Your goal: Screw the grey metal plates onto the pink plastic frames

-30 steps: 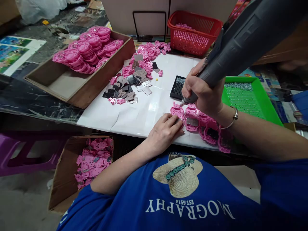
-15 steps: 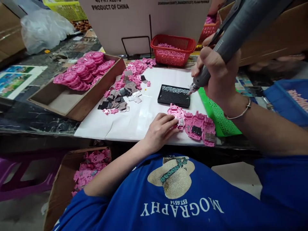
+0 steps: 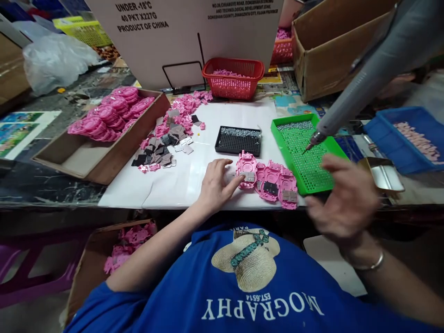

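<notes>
With right hand [image 3: 343, 199] blurred, spread wide and apparently empty at near right, left hand [image 3: 215, 184] loosely spread, thumb on the leftmost pink casing [image 3: 247, 165] at near centre, best press the casing flat, then bring the grey driver [image 3: 367, 80] upright from far right.

Here's my left hand [image 3: 212, 186], back up, laid out in front of me at the end of a long left forearm [image 3: 161, 243] that slants in from the lower left. The forefinger [image 3: 225, 162] and thumb [image 3: 235, 186] are spread, a clear gap between them, both aimed to my right. And over on the other side, well apart, my right hand [image 3: 343, 201]! It's a blur, fingers parted and loosely bent, pointing inward and away from me, with the right forearm [image 3: 398, 282] angling up from the lower right.
</notes>
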Demonstrator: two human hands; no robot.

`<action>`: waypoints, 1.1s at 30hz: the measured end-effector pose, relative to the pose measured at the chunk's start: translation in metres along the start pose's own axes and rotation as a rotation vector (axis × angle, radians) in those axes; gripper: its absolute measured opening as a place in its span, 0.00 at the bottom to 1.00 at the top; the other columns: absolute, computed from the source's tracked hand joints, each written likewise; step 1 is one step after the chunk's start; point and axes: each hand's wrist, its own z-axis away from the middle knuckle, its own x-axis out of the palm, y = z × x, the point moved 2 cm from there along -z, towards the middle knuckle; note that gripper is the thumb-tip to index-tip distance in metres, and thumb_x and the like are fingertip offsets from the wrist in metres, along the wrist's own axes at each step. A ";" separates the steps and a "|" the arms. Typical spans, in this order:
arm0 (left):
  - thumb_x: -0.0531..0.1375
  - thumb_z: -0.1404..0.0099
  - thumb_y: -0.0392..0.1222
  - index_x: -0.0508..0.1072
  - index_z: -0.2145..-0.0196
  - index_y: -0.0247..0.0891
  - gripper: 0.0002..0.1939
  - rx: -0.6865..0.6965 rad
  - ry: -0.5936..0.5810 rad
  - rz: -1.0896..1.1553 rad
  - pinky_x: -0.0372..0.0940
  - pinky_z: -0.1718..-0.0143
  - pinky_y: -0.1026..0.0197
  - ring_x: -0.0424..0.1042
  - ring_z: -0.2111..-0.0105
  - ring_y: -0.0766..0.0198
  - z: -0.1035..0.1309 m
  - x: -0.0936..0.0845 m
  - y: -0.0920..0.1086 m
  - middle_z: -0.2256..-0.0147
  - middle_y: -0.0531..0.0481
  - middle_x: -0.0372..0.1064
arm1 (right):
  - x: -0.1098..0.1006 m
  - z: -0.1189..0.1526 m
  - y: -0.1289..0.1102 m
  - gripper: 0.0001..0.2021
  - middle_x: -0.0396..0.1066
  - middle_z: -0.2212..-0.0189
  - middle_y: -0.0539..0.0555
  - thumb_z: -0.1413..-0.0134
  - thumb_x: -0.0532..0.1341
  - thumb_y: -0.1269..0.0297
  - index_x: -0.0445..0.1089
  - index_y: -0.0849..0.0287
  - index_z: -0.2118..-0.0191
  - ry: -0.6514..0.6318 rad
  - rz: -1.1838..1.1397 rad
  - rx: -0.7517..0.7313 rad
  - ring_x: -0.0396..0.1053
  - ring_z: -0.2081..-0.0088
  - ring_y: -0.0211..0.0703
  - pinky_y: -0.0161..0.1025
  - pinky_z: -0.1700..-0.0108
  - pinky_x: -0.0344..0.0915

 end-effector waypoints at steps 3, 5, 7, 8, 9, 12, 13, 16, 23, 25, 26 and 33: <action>0.62 0.35 0.56 0.64 0.42 0.33 0.31 -0.111 -0.127 -0.031 0.67 0.51 0.53 0.71 0.56 0.55 -0.006 0.004 -0.001 0.55 0.40 0.72 | 0.024 0.045 0.000 0.42 0.56 0.32 0.58 0.47 0.67 0.65 0.48 0.45 0.29 -0.276 0.289 -0.182 0.53 0.31 0.63 0.68 0.35 0.61; 0.64 0.36 0.56 0.60 0.38 0.33 0.36 -0.185 -0.196 -0.055 0.67 0.52 0.54 0.72 0.57 0.55 -0.014 0.007 0.002 0.55 0.41 0.73 | 0.042 0.058 0.004 0.41 0.49 0.30 0.66 0.43 0.65 0.59 0.45 0.56 0.29 -0.335 0.426 -0.161 0.44 0.28 0.67 0.70 0.35 0.56; 0.65 0.37 0.55 0.59 0.36 0.33 0.39 -0.267 -0.244 -0.060 0.67 0.55 0.55 0.73 0.60 0.56 -0.021 0.009 0.006 0.55 0.43 0.73 | 0.056 0.059 0.009 0.38 0.49 0.30 0.69 0.40 0.62 0.55 0.47 0.62 0.30 -0.347 0.518 -0.133 0.41 0.28 0.68 0.71 0.34 0.53; 0.66 0.38 0.54 0.58 0.36 0.34 0.40 -0.305 -0.265 -0.047 0.66 0.57 0.56 0.73 0.62 0.58 -0.024 0.009 0.008 0.55 0.43 0.73 | 0.060 0.057 0.011 0.37 0.50 0.31 0.70 0.40 0.61 0.54 0.49 0.62 0.31 -0.346 0.549 -0.125 0.42 0.28 0.68 0.70 0.34 0.53; 0.67 0.39 0.54 0.58 0.35 0.34 0.41 -0.338 -0.281 -0.024 0.66 0.59 0.58 0.73 0.63 0.59 -0.026 0.009 0.009 0.56 0.44 0.73 | 0.063 0.055 0.012 0.35 0.53 0.32 0.70 0.39 0.61 0.54 0.52 0.62 0.32 -0.339 0.572 -0.123 0.44 0.29 0.67 0.70 0.34 0.53; 0.69 0.42 0.52 0.56 0.34 0.35 0.45 -0.414 -0.300 0.092 0.64 0.63 0.60 0.72 0.67 0.62 -0.025 0.007 0.009 0.60 0.48 0.73 | 0.065 0.048 0.016 0.28 0.61 0.36 0.66 0.39 0.61 0.54 0.60 0.60 0.37 -0.322 0.564 -0.151 0.51 0.31 0.65 0.66 0.35 0.56; 0.70 0.44 0.52 0.55 0.33 0.35 0.47 -0.438 -0.296 0.142 0.64 0.64 0.61 0.72 0.68 0.62 -0.023 0.006 0.008 0.62 0.49 0.72 | 0.064 0.047 0.016 0.26 0.63 0.38 0.64 0.39 0.61 0.55 0.61 0.59 0.38 -0.317 0.537 -0.167 0.53 0.32 0.64 0.65 0.35 0.58; 0.73 0.50 0.52 0.53 0.33 0.34 0.54 -0.504 -0.273 0.283 0.62 0.66 0.62 0.70 0.70 0.64 -0.014 0.004 0.005 0.67 0.53 0.70 | 0.060 0.045 0.017 0.24 0.63 0.39 0.64 0.38 0.60 0.59 0.62 0.59 0.39 -0.299 0.433 -0.175 0.58 0.35 0.58 0.59 0.35 0.61; 0.72 0.50 0.49 0.70 0.57 0.35 0.26 -0.565 -0.370 0.716 0.65 0.64 0.62 0.70 0.66 0.64 -0.015 0.007 0.018 0.63 0.50 0.72 | 0.069 0.041 0.016 0.30 0.47 0.31 0.71 0.40 0.61 0.54 0.60 0.63 0.37 -0.349 0.512 -0.035 0.45 0.29 0.69 0.67 0.33 0.53; 0.72 0.50 0.48 0.68 0.60 0.36 0.25 -0.582 -0.332 0.739 0.65 0.64 0.63 0.70 0.66 0.64 -0.018 0.007 0.023 0.63 0.51 0.71 | 0.071 0.039 0.017 0.30 0.49 0.32 0.70 0.40 0.61 0.54 0.59 0.62 0.36 -0.362 0.502 -0.028 0.47 0.30 0.67 0.65 0.33 0.54; 0.71 0.49 0.47 0.67 0.60 0.36 0.24 -0.590 -0.322 0.739 0.65 0.65 0.63 0.69 0.66 0.65 -0.019 0.007 0.024 0.64 0.52 0.70 | 0.071 0.039 0.017 0.30 0.50 0.32 0.69 0.39 0.61 0.55 0.58 0.61 0.36 -0.367 0.483 -0.026 0.49 0.30 0.65 0.63 0.33 0.55; 0.70 0.47 0.45 0.66 0.62 0.37 0.20 -0.624 -0.319 0.838 0.63 0.66 0.65 0.67 0.70 0.68 -0.021 0.012 0.028 0.69 0.55 0.68 | 0.075 0.038 0.014 0.34 0.54 0.32 0.66 0.40 0.61 0.56 0.51 0.57 0.32 -0.398 0.497 -0.004 0.50 0.30 0.63 0.66 0.33 0.51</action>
